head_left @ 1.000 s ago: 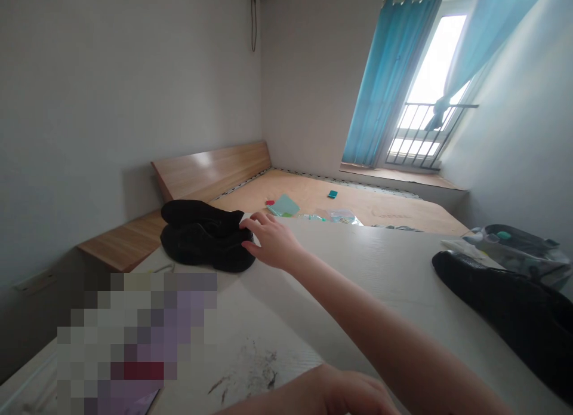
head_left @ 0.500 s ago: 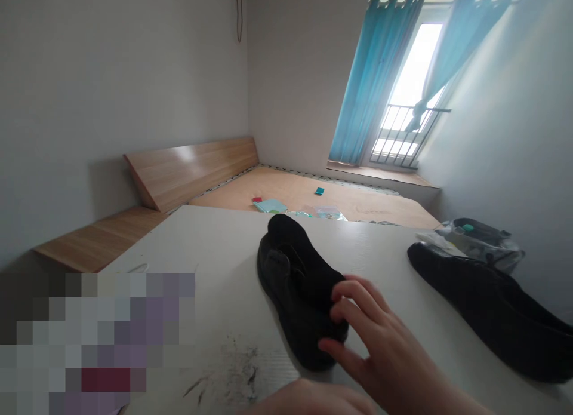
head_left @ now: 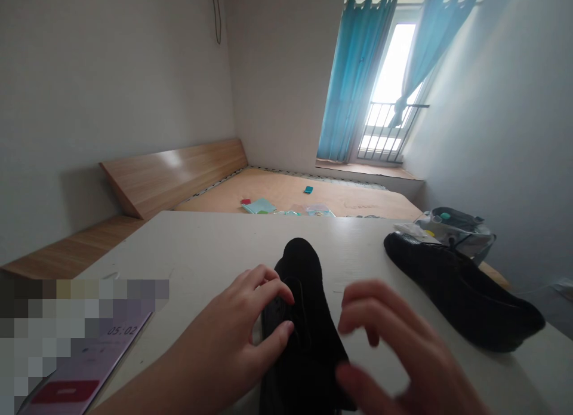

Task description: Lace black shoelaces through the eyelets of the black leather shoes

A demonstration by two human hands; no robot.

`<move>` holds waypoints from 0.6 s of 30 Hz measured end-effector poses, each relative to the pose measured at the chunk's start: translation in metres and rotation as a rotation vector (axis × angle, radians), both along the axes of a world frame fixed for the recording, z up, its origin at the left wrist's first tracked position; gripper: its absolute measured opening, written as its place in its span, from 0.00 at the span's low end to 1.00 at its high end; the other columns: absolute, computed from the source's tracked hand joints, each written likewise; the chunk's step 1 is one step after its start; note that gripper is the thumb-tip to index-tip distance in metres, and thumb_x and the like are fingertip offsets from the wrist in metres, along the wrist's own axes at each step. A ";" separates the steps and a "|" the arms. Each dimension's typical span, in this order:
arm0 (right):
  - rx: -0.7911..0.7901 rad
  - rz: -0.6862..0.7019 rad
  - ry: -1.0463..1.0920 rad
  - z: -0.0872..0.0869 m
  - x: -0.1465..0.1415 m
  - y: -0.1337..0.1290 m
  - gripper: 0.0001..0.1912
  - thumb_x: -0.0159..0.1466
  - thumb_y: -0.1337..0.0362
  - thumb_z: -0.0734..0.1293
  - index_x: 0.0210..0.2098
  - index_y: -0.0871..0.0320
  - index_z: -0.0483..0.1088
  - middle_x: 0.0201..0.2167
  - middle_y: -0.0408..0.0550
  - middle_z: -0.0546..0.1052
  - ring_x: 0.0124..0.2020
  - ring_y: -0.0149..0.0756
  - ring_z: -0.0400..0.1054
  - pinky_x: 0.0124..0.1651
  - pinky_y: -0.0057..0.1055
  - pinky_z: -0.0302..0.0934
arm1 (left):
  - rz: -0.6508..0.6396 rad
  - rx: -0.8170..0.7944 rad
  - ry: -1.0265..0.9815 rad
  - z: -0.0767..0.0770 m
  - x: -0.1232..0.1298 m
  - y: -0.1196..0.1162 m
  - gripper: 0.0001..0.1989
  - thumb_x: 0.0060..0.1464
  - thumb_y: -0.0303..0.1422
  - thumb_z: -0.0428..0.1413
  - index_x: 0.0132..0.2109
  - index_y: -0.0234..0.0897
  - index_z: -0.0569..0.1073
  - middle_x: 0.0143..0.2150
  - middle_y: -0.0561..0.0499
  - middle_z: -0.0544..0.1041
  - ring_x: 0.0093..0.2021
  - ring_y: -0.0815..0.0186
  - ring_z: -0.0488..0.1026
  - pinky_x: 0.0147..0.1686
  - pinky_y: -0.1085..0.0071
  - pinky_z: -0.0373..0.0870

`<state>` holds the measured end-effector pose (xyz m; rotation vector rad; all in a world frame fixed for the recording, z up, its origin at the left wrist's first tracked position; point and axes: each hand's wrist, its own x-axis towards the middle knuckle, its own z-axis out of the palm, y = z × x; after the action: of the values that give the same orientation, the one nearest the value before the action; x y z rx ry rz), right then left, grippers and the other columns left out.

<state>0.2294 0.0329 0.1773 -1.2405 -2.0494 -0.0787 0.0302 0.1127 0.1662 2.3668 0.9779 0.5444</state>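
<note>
A black shoe (head_left: 308, 349) lies on the white table with its toe or heel end pointing away from me; which end is unclear. My left hand (head_left: 250, 325) is over the shoe's left side, thumb and fingertips apart at the edge of its opening. To the right of this shoe is my right hand (head_left: 394, 343), slightly blurred, its fingers curved and spread with nothing between them. A second black shoe (head_left: 461, 292) lies at the right side of the table, touched by neither hand.
The white table (head_left: 201, 242) bears a phone (head_left: 107, 355) at the left, partly pixelated. Behind the second shoe stands a clear bag (head_left: 474, 242) with things in it. Beyond the table is a bed (head_left: 358, 200) with small items, a wooden headboard and a blue-curtained window.
My left hand has come up from the bottom edge onto the shoe. My right hand has let go of it and opened. The shoe now points straighter ahead and sits nearer; the view has shifted.
</note>
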 end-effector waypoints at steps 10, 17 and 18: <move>-0.627 0.091 0.571 -0.030 0.012 0.073 0.16 0.61 0.56 0.63 0.22 0.56 0.56 0.21 0.37 0.57 0.24 0.28 0.51 0.25 0.27 0.49 | -0.148 0.087 0.522 0.032 0.027 0.004 0.39 0.43 0.37 0.64 0.62 0.34 0.63 0.61 0.39 0.66 0.60 0.49 0.62 0.61 0.53 0.58; -0.637 0.162 0.652 -0.044 0.017 0.068 0.16 0.62 0.54 0.63 0.26 0.57 0.59 0.23 0.38 0.59 0.25 0.29 0.53 0.27 0.27 0.51 | -0.234 0.207 0.600 0.032 0.039 0.014 0.12 0.49 0.26 0.58 0.42 0.37 0.76 0.42 0.46 0.78 0.45 0.52 0.73 0.47 0.55 0.68; -0.611 0.155 0.645 -0.046 0.016 0.068 0.15 0.63 0.54 0.64 0.26 0.57 0.59 0.23 0.38 0.60 0.26 0.29 0.54 0.28 0.27 0.52 | -0.249 0.211 0.561 0.035 0.036 0.016 0.08 0.51 0.26 0.58 0.39 0.38 0.76 0.40 0.48 0.79 0.43 0.54 0.74 0.45 0.57 0.69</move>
<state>0.2457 0.1008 0.1310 -1.2224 -1.6142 0.9583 0.0664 0.1289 0.2011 2.8532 0.8537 -0.1330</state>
